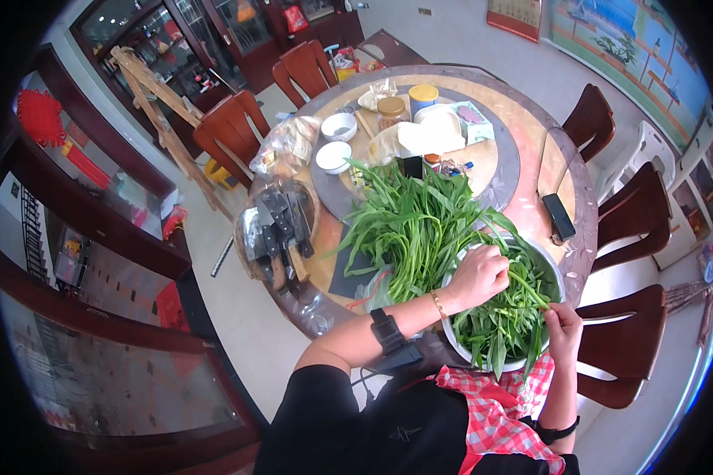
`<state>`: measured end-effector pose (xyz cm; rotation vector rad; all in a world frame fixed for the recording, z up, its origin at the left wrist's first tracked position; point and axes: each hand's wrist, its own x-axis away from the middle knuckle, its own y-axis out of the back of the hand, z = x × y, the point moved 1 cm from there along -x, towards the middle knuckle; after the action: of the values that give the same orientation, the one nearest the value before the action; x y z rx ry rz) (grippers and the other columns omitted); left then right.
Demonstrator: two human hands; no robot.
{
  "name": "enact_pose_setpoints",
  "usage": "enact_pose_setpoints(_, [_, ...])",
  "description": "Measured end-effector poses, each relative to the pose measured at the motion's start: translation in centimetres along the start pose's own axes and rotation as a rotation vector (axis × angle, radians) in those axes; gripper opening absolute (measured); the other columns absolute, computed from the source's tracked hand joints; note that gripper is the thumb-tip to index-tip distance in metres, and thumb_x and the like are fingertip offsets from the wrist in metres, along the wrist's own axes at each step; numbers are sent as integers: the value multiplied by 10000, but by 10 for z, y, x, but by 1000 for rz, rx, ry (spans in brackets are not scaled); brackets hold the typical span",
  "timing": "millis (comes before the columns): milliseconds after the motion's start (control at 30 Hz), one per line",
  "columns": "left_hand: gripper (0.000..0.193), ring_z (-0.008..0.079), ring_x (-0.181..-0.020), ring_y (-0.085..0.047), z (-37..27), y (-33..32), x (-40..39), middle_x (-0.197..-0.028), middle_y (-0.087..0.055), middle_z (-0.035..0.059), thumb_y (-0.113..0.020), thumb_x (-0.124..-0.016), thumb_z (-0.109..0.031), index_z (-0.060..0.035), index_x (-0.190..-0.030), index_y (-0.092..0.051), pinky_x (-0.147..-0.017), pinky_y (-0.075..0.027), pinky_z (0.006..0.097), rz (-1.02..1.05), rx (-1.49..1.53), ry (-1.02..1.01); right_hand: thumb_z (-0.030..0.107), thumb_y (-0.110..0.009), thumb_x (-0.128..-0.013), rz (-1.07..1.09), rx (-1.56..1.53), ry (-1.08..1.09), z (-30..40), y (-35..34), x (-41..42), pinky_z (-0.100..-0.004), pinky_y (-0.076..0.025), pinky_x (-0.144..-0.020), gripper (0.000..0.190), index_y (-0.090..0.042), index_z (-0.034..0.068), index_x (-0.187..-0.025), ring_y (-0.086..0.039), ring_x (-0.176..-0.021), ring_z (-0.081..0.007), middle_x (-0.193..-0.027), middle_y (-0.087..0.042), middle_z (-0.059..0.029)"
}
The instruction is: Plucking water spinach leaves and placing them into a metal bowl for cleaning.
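Over a round metal basin (pixel 451 339) on the table, both my hands hold one green stem (pixel 527 286) of leafy water spinach. My left hand (pixel 479 276) grips its upper end, fingers curled closed. Lower down and to the right, my right hand (pixel 563 330) pinches the other end between thumb and fingers. Loose cut leaves and stems (pixel 496 332) fill the basin beneath. Left of the basin lies a large heap of long-stemmed water spinach (pixel 416 225), its leaves spread away from me. A clear plastic bag (pixel 375 292) with a red tie is partly hidden under the heap.
A wicker basket (pixel 316 205) of cleavers and knives (pixel 279 222) stands at the left of the round table (pixel 529 139). Bowls (pixel 334 157), jars (pixel 392 113) and bags occupy the turntable. A phone (pixel 558 217) lies at right. Wooden chairs (pixel 621 344) surround the table.
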<state>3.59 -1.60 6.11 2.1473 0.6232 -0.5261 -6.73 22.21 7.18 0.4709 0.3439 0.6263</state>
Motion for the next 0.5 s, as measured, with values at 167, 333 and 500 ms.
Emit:
enact_pose_setpoints(167, [122, 274, -790, -571, 40, 2, -9, -854, -538, 112, -595, -912, -108, -9, -844, -572, -733, -467, 388, -198, 193, 282, 103, -682, -859, -34, 17, -89, -6, 2, -1, -297, -495, -706, 122, -714, 22, -944, -661, -745, -178, -794, -680, -86])
enact_pose_setpoints(333, [158, 344, -789, -606, -16, 1, -10, -840, -579, 127, -578, -941, -193, -50, -958, -511, -700, -494, 446, 155, 111, -5, 150, -699, -851, 2, 67, -82, -12, 2, 1, -303, -503, -696, 137, -722, 46, -937, -667, -731, -187, -791, -684, -88])
enact_pose_setpoints(500, [151, 285, -752, -601, -29, -5, -3, -781, -534, 102, -643, -841, -171, -60, -811, -545, -684, -493, 419, 181, -47, -248, 213, -710, -853, 36, 107, -108, -5, 1, 0, -305, -509, -681, 173, -728, 66, -941, -675, -718, -182, -781, -694, -75])
